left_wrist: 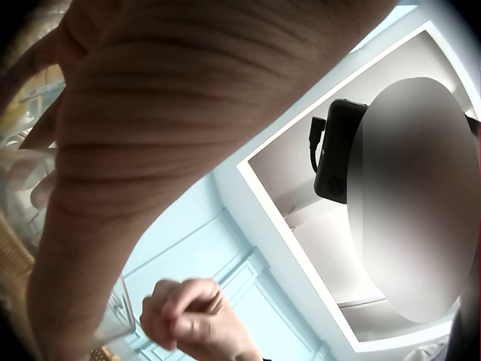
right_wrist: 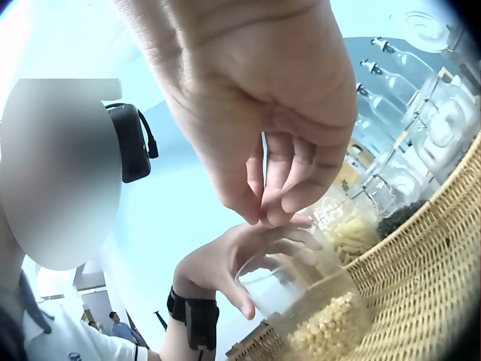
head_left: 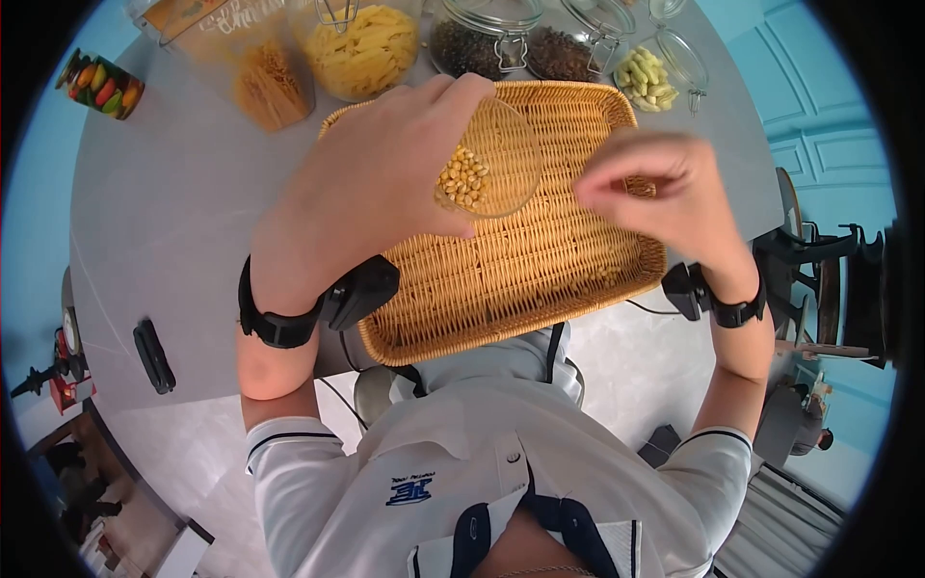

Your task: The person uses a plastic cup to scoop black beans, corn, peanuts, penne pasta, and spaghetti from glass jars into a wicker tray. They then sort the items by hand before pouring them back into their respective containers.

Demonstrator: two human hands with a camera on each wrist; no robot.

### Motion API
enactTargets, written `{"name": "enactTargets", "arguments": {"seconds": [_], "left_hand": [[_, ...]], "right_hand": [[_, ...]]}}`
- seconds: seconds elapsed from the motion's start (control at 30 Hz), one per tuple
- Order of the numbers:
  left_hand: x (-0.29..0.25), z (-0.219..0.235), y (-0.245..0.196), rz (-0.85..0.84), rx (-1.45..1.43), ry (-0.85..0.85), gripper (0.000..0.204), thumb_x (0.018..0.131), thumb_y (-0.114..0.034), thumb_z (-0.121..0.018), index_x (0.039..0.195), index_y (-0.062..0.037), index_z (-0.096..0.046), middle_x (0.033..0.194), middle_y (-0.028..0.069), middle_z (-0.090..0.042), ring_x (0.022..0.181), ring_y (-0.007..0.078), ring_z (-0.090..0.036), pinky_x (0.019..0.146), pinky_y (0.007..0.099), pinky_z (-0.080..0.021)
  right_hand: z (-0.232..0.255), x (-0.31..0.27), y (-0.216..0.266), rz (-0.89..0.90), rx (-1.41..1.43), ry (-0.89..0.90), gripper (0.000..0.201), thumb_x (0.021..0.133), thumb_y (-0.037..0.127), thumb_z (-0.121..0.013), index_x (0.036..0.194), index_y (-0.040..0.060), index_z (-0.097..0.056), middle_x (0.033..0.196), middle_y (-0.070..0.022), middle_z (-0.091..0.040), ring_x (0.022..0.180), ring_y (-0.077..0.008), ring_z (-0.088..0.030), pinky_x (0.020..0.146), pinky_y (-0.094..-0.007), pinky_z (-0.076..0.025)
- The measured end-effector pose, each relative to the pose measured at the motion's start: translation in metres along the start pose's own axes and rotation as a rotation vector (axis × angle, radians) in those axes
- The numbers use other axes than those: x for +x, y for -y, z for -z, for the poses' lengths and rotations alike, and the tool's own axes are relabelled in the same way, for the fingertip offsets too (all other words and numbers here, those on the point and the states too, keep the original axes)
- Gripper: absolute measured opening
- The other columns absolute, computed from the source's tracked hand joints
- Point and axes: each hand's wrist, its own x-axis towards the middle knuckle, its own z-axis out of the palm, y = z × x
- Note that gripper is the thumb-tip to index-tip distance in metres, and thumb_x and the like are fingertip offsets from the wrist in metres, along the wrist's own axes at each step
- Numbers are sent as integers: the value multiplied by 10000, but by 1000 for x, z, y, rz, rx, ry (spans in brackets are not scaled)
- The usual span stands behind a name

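Note:
My left hand (head_left: 385, 164) grips a clear glass container (head_left: 515, 159) from its left side, holding it tilted over the wicker basket (head_left: 520, 279). Yellow corn kernels (head_left: 464, 178) lie gathered in the bottom of the glass. In the right wrist view the left thumb and fingers span the glass, with the kernels (right_wrist: 327, 331) showing through its wall. Over the right side of the basket, my right hand (head_left: 665, 188) has its thumb and fingertips brought together. No thing shows between those fingertips (right_wrist: 274, 214) in the right wrist view.
Along the table's far side stand a container of penne (head_left: 361, 48), jars of dark grains (head_left: 472, 48) and an open jar of pale green pieces (head_left: 646, 77). A patterned jar (head_left: 101, 85) and a black case (head_left: 154, 354) are on the left. Small yellowish bits (head_left: 607, 273) lie in the basket.

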Motion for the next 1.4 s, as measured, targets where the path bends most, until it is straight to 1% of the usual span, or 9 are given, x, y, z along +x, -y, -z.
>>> {"name": "enactTargets", "arguments": {"seconds": [0.07, 0.17, 0.27, 0.47, 0.57, 0.67, 0.97, 1.17, 1.4], "left_hand": [[0, 1, -2, 16, 6, 12, 931, 633, -308, -903, 1423, -100, -458, 1381, 139, -585, 1281, 386, -541, 1025, 439, -474], [0, 1, -2, 21, 25, 10, 934, 631, -310, -903, 1426, -99, -460, 1381, 138, -587, 1282, 384, -542, 1027, 438, -474], [0, -1, -2, 12, 24, 3, 943, 628, -319, -905, 1430, -101, -459, 1379, 136, -588, 1284, 383, -542, 1029, 437, -473], [0, 0, -2, 16, 32, 4, 947, 625, -337, -907, 1430, -106, -462, 1370, 133, -592, 1281, 385, -543, 1029, 437, -471], [-1, -2, 0, 11, 26, 2, 942, 626, -341, -905, 1424, -104, -465, 1362, 138, -594, 1278, 389, -542, 1027, 437, -469], [-1, -3, 3, -5, 17, -7, 934, 627, -347, -903, 1415, -98, -467, 1347, 145, -597, 1271, 394, -542, 1020, 438, -467], [0, -3, 5, -13, 4, 7, 928, 632, -373, -894, 1404, -84, -467, 1327, 153, -596, 1261, 405, -541, 1013, 445, -462], [-1, -3, 6, -28, 0, -10, 937, 632, -386, -890, 1411, -85, -464, 1339, 157, -591, 1265, 410, -536, 1020, 450, -460], [-1, -3, 6, -28, 15, -4, 937, 632, -398, -887, 1407, -81, -467, 1333, 156, -594, 1258, 415, -537, 1021, 450, -461]], "right_hand": [[-7, -16, -7, -174, 1, 215, 50, 858, 51, -781, 904, 59, -798, 826, -40, -741, 709, -82, -648, 616, -231, -504], [-27, -35, -27, -351, -36, 479, 101, 812, 58, -789, 910, 33, -789, 838, -76, -738, 718, -167, -685, 638, -289, -529], [-43, -42, -44, -329, -58, 542, 115, 797, 46, -780, 909, 21, -785, 845, -100, -736, 755, -228, -700, 674, -341, -543], [-54, -42, -50, -331, -127, 585, 130, 788, 12, -754, 915, 19, -783, 870, -129, -730, 799, -296, -695, 739, -383, -545], [-57, -45, -55, -186, -171, 543, 85, 807, 29, -776, 892, 19, -778, 807, -101, -705, 715, -252, -676, 639, -345, -537], [-59, -45, -51, -128, -211, 524, 55, 831, 36, -760, 883, 19, -759, 827, -106, -700, 730, -281, -673, 669, -375, -544], [-63, -50, -53, -140, -210, 378, 94, 872, 68, -752, 918, -5, -714, 876, -111, -656, 740, -289, -673, 681, -374, -547], [-57, -47, -53, -239, -152, 516, 128, 821, 80, -805, 917, 20, -747, 830, -95, -660, 714, -246, -672, 632, -355, -532], [-60, -47, -48, -86, -272, 500, 102, 808, 65, -794, 886, 15, -750, 823, -86, -669, 735, -274, -684, 651, -374, -546]]}}
